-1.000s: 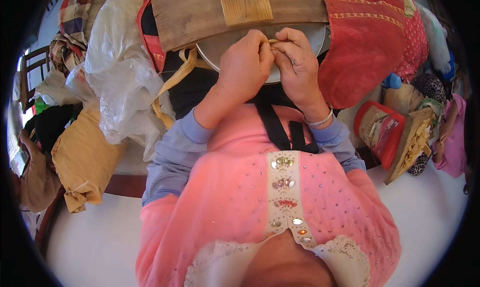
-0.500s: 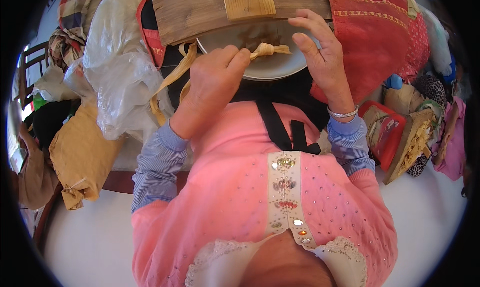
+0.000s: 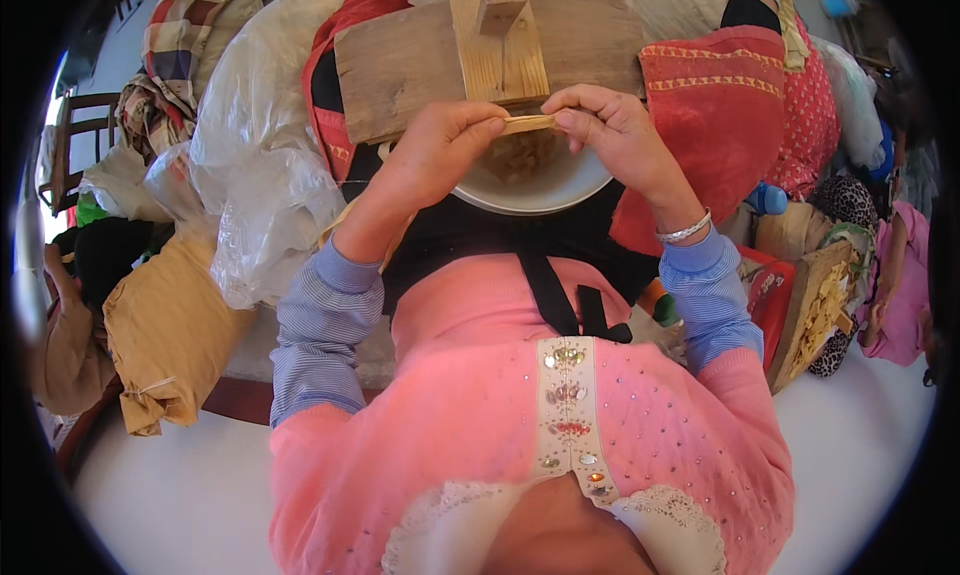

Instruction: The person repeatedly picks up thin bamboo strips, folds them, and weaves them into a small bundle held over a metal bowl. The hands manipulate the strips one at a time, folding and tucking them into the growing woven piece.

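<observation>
A pale yellow, flat fibre strip [image 3: 528, 124] is stretched level between my two hands. My left hand [image 3: 435, 155] is closed, pinching its left end between thumb and forefinger. At the other end, my right hand [image 3: 615, 143] pinches it with thumb and forefinger. Both hands are over a pale metal basin [image 3: 535, 203] with brownish contents, blurred, in its bottom. A wooden board [image 3: 400, 70] covers the far part of the basin. More of the strip material hangs behind my left wrist, mostly hidden.
A wooden block [image 3: 505, 60] lies across the board. Clear plastic sheeting [image 3: 265, 165] and a brown cloth bundle [image 3: 170, 325] are on the left. A red cloth [image 3: 710, 115] lies on the right, near a tilted box of yellowish scraps [image 3: 815, 315].
My right hand has closed from open onto the strip's right end. My left hand has shifted slightly right. The knot seen in the strip before no longer shows.
</observation>
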The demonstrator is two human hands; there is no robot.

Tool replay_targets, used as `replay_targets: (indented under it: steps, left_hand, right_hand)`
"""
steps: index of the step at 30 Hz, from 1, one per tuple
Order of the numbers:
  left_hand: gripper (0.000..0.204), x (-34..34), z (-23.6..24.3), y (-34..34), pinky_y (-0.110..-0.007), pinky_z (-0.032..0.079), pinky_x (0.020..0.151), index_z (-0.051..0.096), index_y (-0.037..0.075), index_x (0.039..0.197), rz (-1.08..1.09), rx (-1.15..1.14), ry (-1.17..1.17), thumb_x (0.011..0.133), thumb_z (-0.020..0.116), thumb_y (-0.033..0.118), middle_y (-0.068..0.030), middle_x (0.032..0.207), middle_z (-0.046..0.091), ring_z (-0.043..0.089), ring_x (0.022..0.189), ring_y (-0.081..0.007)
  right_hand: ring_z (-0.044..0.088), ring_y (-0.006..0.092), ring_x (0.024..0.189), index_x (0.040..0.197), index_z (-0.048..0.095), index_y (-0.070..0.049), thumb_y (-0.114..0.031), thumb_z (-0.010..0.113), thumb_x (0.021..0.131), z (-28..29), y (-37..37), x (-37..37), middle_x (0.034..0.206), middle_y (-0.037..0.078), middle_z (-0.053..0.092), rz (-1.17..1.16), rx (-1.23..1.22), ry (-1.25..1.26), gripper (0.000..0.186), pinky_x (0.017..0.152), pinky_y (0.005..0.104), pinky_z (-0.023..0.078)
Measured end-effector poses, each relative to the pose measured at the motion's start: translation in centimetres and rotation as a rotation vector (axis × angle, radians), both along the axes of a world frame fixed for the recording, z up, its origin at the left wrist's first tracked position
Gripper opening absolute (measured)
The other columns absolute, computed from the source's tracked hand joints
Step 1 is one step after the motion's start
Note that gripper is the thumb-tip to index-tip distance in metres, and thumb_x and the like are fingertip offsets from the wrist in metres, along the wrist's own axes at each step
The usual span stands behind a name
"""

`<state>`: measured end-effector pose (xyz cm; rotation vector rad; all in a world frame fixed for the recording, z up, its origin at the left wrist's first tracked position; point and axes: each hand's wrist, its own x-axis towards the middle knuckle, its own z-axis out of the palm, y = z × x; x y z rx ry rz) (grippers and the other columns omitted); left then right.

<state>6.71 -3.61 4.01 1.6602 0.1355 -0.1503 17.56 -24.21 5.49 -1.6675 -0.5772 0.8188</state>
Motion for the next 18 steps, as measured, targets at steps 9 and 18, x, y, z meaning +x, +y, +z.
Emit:
replay_targets:
  steps: [9, 18]
  left_hand:
    - [0.019, 4.4, -2.9, 4.6, -0.027, 0.041, 0.06, 0.06, -0.001, 0.09, 0.132, 0.11, -0.08, 0.093, 0.054, 0.017, -0.0013, 0.067, 0.054, 0.049, 0.064, -0.0101]
    - [0.014, 4.4, -4.5, 4.2, -0.021, 0.034, 0.055, 0.059, 0.003, 0.087, 0.206, 0.03, -0.093, 0.095, 0.056, 0.014, 0.0046, 0.069, 0.048, 0.042, 0.062, -0.005]
  right_hand:
    - [0.054, 0.0103, 0.068, 0.101, 0.064, -0.003, -0.013, 0.058, 0.093, -2.1, 3.6, 2.3, 0.078, 0.004, 0.06, -0.186, -0.046, -0.465, 0.014, 0.064, 0.0241, 0.045]
    - [0.057, 0.015, 0.075, 0.099, 0.063, -0.001, -0.012, 0.06, 0.091, -2.8, 4.2, 2.5, 0.081, 0.007, 0.063, -0.182, -0.099, -0.47, 0.014, 0.07, 0.0276, 0.047]
